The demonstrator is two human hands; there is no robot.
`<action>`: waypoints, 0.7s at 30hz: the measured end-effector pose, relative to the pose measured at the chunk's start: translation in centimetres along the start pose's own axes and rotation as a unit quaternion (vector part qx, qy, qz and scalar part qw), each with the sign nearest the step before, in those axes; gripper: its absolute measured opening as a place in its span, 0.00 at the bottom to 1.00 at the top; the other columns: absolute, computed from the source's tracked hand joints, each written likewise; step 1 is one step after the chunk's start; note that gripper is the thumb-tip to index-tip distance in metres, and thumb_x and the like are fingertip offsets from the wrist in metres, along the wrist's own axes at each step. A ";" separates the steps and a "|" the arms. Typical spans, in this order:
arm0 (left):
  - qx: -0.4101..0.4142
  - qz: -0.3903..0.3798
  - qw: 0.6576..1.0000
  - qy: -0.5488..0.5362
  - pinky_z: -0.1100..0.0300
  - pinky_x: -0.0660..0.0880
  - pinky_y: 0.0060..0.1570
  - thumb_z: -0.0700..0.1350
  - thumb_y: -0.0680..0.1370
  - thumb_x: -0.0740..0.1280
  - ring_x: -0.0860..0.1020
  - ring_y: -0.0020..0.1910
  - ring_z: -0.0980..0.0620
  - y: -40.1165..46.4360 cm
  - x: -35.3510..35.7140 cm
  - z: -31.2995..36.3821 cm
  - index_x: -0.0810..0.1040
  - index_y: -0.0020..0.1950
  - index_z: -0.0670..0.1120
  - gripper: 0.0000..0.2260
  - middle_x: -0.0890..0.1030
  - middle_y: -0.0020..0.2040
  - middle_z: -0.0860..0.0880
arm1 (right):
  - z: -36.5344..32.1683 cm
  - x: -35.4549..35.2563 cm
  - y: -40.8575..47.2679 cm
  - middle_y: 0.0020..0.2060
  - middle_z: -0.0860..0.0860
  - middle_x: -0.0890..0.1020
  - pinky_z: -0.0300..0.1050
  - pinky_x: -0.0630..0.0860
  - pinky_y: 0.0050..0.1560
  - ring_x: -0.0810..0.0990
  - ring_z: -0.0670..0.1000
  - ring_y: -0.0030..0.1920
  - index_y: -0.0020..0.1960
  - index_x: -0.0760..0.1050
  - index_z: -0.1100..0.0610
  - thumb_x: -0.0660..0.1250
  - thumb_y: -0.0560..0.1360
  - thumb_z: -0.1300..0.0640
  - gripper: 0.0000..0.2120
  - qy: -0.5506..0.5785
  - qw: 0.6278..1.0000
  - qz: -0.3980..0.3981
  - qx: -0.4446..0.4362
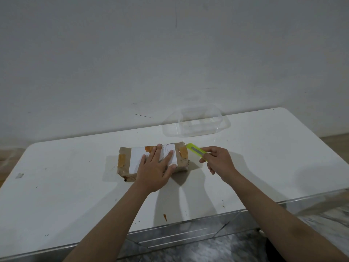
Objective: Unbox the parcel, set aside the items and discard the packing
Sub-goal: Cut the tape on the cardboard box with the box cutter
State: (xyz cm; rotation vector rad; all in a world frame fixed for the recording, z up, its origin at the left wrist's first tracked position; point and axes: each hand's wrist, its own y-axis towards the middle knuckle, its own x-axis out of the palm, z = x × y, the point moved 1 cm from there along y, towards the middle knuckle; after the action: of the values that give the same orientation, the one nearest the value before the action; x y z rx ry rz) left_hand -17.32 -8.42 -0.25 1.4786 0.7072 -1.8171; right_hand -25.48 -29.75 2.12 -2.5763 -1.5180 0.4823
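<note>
We see the left hand [154, 172] lying flat on top of the brown paper-wrapped parcel with a white label and orange tape patches [154, 160]; its fingers are straight and a little spread, pressing on the label, and the thumb reaches over the near edge of the parcel. The right hand [219, 162] has its fingers curled around a bright yellow-green plastic utility knife [196, 151], with the index finger stretched along the top of the handle. The front end of the knife points to the left and away from us, and it is just beside the right end of the parcel; we cannot tell if a blade is out or if it touches the wrapping. The parcel lies near the middle of the white desk with small dark marks [75, 195]. The left hand covers part of the label, so the print there is hard to read. Behind the parcel, near the far edge of the desk, stands a clear plastic rectangular container [198, 122], whose outline is faint against the white wall [170, 53]. Both bare forearms come in from the bottom edge, where they are cut off, and they reach forward over the near edge of the desk. The left wrist is nearly straight, while the right wrist bends inward toward the parcel.
</note>
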 end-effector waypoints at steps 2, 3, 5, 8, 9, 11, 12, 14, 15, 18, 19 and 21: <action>-0.001 0.000 1.000 0.002 0.44 0.48 0.73 0.69 0.70 0.30 0.45 0.77 0.48 -0.1 0.0 0.0 0.50 0.76 0.61 0.36 0.47 0.79 0.47 | -0.3 0.4 0.2 0.37 0.57 0.84 0.41 0.68 0.24 0.69 0.50 0.24 0.53 0.79 0.56 0.64 0.73 0.64 0.11 -0.006 1.000 0.000 -0.001; -0.002 0.000 1.000 0.004 0.45 0.48 0.73 0.69 0.70 0.30 0.45 0.77 0.48 -0.1 0.0 -0.1 0.50 0.76 0.61 0.36 0.47 0.79 0.47 | -0.4 0.5 0.2 0.37 0.57 0.84 0.41 0.67 0.24 0.69 0.50 0.24 0.53 0.79 0.56 0.63 0.73 0.64 0.11 -0.007 1.000 -0.001 0.000; -0.003 0.000 1.000 0.007 0.44 0.49 0.73 0.69 0.70 0.30 0.45 0.77 0.48 -0.2 0.1 -0.1 0.50 0.76 0.61 0.36 0.47 0.79 0.47 | -0.6 0.6 0.2 0.36 0.58 0.84 0.41 0.66 0.24 0.68 0.50 0.24 0.52 0.79 0.57 0.63 0.73 0.65 0.11 -0.004 1.000 -0.006 -0.002; -0.003 0.007 1.000 0.008 0.44 0.50 0.72 0.69 0.71 0.31 0.47 0.77 0.47 -0.1 0.2 -0.1 0.52 0.76 0.60 0.36 0.49 0.79 0.46 | -0.5 0.0 -0.1 0.35 0.58 0.83 0.40 0.65 0.23 0.67 0.51 0.24 0.51 0.79 0.57 0.63 0.73 0.65 0.10 -0.002 1.000 -0.012 -0.003; -0.003 0.009 1.000 0.009 0.44 0.51 0.72 0.69 0.71 0.31 0.47 0.77 0.47 -0.1 0.2 0.0 0.52 0.76 0.60 0.35 0.49 0.79 0.46 | -0.3 -0.1 -0.3 0.34 0.58 0.83 0.40 0.64 0.23 0.66 0.51 0.23 0.51 0.79 0.58 0.63 0.73 0.65 0.10 0.000 1.000 -0.014 -0.003; -0.004 0.010 1.000 0.010 0.44 0.51 0.72 0.68 0.72 0.33 0.47 0.77 0.48 0.0 0.3 0.0 0.52 0.76 0.60 0.34 0.50 0.79 0.46 | 0.1 -0.4 -0.6 0.33 0.58 0.83 0.39 0.64 0.23 0.66 0.50 0.23 0.51 0.79 0.58 0.63 0.73 0.65 0.10 0.004 1.000 -0.017 -0.003; -0.004 0.011 1.000 0.011 0.44 0.51 0.72 0.68 0.72 0.33 0.47 0.77 0.47 0.0 0.3 0.0 0.52 0.76 0.60 0.34 0.50 0.79 0.46 | 0.2 -0.4 -0.8 0.33 0.58 0.83 0.39 0.64 0.23 0.66 0.50 0.23 0.51 0.79 0.58 0.63 0.73 0.65 0.10 0.003 1.000 -0.017 -0.004; -0.002 0.016 1.000 0.010 0.43 0.52 0.72 0.69 0.71 0.32 0.48 0.77 0.47 0.0 0.3 -0.1 0.53 0.76 0.60 0.35 0.50 0.78 0.46 | 0.4 -0.5 -1.1 0.33 0.57 0.83 0.39 0.64 0.23 0.66 0.50 0.23 0.51 0.79 0.57 0.63 0.73 0.65 0.10 -0.007 1.000 -0.014 -0.008; -0.002 0.018 1.000 0.008 0.43 0.52 0.72 0.69 0.71 0.32 0.49 0.77 0.47 0.0 0.3 -0.1 0.54 0.76 0.60 0.36 0.51 0.78 0.45 | 0.4 -0.5 -1.2 0.33 0.57 0.83 0.39 0.64 0.23 0.66 0.51 0.23 0.51 0.79 0.57 0.63 0.73 0.65 0.10 -0.013 1.000 -0.014 -0.010; -0.002 0.018 1.000 0.010 0.43 0.52 0.72 0.69 0.71 0.31 0.49 0.77 0.46 0.0 0.3 -0.1 0.54 0.76 0.60 0.36 0.51 0.78 0.45 | 0.6 -0.8 -1.6 0.33 0.58 0.83 0.39 0.64 0.23 0.67 0.50 0.23 0.52 0.79 0.56 0.63 0.73 0.65 0.10 -0.023 0.999 -0.019 -0.016; -0.001 0.018 1.000 0.010 0.43 0.52 0.72 0.70 0.71 0.31 0.49 0.77 0.46 0.0 0.3 -0.1 0.54 0.76 0.60 0.37 0.51 0.78 0.45 | 0.7 -0.9 -1.8 0.33 0.58 0.83 0.39 0.64 0.23 0.67 0.50 0.23 0.52 0.79 0.56 0.63 0.73 0.64 0.11 -0.024 0.999 -0.022 -0.014; -0.001 0.019 1.000 0.009 0.42 0.52 0.72 0.70 0.70 0.30 0.49 0.77 0.46 0.0 0.3 0.0 0.54 0.76 0.59 0.38 0.51 0.78 0.45 | 0.8 -0.9 -2.2 0.33 0.57 0.83 0.39 0.64 0.23 0.67 0.50 0.23 0.52 0.79 0.56 0.63 0.73 0.64 0.11 -0.025 0.999 -0.027 -0.009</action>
State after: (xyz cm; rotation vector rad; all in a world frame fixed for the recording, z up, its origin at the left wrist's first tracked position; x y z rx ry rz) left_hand -17.35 -8.46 -0.52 1.4978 0.6844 -1.7760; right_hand -27.96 -29.54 2.07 -2.5471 -1.6120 0.5316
